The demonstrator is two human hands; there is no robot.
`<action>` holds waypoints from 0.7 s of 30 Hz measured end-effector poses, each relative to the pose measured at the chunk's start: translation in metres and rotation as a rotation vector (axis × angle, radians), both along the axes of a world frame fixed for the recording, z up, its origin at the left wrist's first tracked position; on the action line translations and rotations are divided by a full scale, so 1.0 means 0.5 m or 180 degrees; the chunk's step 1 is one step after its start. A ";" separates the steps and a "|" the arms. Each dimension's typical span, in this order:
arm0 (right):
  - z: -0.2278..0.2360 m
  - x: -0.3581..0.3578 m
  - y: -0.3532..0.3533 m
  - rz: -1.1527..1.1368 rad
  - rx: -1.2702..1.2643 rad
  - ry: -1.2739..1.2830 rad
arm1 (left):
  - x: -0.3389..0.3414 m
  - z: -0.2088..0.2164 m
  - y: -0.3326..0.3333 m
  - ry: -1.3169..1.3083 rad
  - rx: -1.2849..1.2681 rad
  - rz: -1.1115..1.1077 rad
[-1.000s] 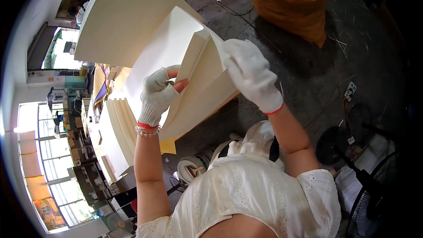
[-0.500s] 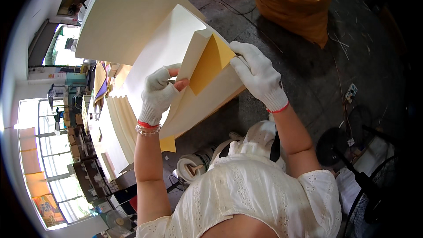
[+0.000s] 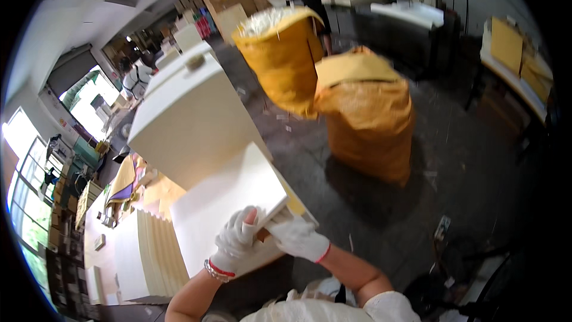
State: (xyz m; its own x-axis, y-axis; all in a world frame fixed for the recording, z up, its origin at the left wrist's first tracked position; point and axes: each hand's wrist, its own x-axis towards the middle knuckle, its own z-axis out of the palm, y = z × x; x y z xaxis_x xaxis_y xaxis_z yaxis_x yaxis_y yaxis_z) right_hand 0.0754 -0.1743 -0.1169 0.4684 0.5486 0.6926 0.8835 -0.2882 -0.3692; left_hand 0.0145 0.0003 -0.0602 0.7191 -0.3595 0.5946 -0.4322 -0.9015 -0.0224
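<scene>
A thick stack of large white sheets (image 3: 226,197) lies before me, its near right corner raised. My left hand (image 3: 235,241), in a white knit glove with bare fingertips, is closed on the near edge of the sheets, thumb uppermost. Close beside it, my right hand (image 3: 301,238), also gloved, has its fingers brought together at the raised corner; the fingertips are partly hidden and blurred. A strip of yellow sheet (image 3: 301,206) shows along the stack's right side, below the white ones.
Behind the stack rises a taller block of white paper (image 3: 190,131). Left of it, a fanned pile of cream sheets (image 3: 152,256) sits on the worktable (image 3: 98,226). Two bulky orange sacks (image 3: 369,125) (image 3: 277,59) stand on the floor to the right. Several people work farther back.
My view has tilted up toward the room. My hands have come closer together at the near right corner; the broad yellow area between the sheets is now mostly covered.
</scene>
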 end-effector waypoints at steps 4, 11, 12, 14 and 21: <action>0.006 0.000 0.002 0.0004 -0.0445 0.0249 | -0.030 0.032 0.007 0.0977 0.0384 0.0534; 0.002 0.012 0.013 -0.0350 -0.0270 0.0544 | -0.095 0.210 0.126 0.0009 -0.1754 0.1054; 0.049 0.005 0.031 -0.0233 -0.0651 0.0886 | -0.143 0.217 0.144 -0.0145 -0.2530 0.1538; 0.118 -0.036 0.099 -0.0268 -0.1595 0.0722 | -0.251 0.228 0.239 -0.0947 -0.2141 0.1203; 0.060 -0.305 0.384 0.1146 -0.1474 -0.0502 | -0.395 0.190 0.408 -0.2253 -0.3919 0.0877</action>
